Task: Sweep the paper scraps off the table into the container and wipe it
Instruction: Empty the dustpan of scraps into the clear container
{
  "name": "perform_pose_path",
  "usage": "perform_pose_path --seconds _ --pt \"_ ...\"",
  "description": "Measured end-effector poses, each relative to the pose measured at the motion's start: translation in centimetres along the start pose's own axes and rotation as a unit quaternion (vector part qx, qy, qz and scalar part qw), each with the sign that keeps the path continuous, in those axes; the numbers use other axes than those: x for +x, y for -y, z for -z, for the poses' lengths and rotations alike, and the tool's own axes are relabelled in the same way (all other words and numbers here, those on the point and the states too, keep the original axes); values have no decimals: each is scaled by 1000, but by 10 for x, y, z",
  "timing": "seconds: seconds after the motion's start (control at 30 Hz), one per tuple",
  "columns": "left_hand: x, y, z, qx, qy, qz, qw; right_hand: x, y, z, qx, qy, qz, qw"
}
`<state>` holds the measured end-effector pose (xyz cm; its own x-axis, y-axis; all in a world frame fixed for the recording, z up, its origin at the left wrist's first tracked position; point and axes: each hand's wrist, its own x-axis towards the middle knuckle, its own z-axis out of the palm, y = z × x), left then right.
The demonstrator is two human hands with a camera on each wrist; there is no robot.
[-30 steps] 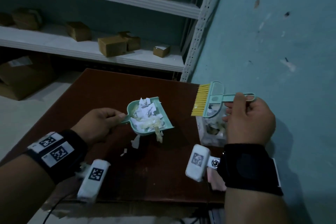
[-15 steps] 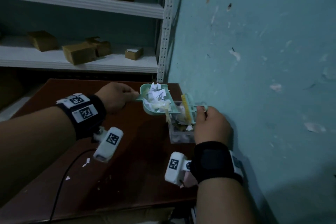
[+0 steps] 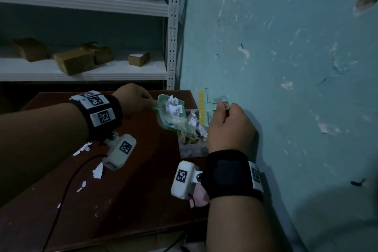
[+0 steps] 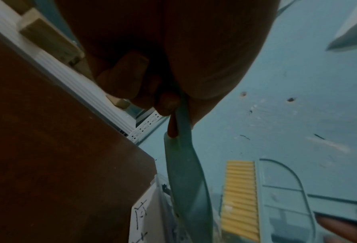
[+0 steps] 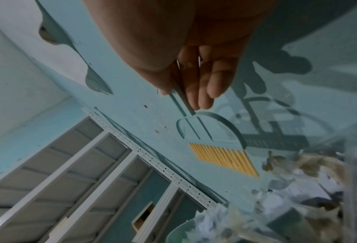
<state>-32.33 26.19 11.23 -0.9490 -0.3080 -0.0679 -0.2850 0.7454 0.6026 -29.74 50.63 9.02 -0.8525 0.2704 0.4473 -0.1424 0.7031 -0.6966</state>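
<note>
Left hand (image 3: 133, 98) fingers grasp the tilted dustpan (image 3: 170, 115) over the container (image 3: 192, 149); right hand (image 3: 231, 127) fingers grasp the brush (image 3: 204, 108)

- Dim all round; bluish cast on the wall (image 3: 286, 67).
- Right wrist view: hard shadow of the right hand (image 5: 194, 57) and brush (image 5: 221, 151) on the wall, right of the brush.
- Left wrist view: left hand (image 4: 163, 57) nearly black, soft focus.
- Shelf rails (image 5: 90, 164) bend towards frame edges.
- Scraps (image 5: 267, 205) below the brush blurred.
</note>
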Motion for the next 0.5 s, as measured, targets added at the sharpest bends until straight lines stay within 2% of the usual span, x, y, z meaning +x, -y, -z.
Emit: perform_pose_path --seconds 0.23,0.33,0.4,0.5 --pt "11 -29 -1 100 -12 -48 994 -3 13 6 118 -34 -14 992" --pt "13 -36 -5 125 -14 -67 990 -1 14 5 188 9 -63 980" --pt "13 -39 -7 131 -16 -75 988 -1 13 1 186 46 -82 978" --pt "13 -40 -7 150 -18 -90 984 -1 4 -10 113 72 -85 987"
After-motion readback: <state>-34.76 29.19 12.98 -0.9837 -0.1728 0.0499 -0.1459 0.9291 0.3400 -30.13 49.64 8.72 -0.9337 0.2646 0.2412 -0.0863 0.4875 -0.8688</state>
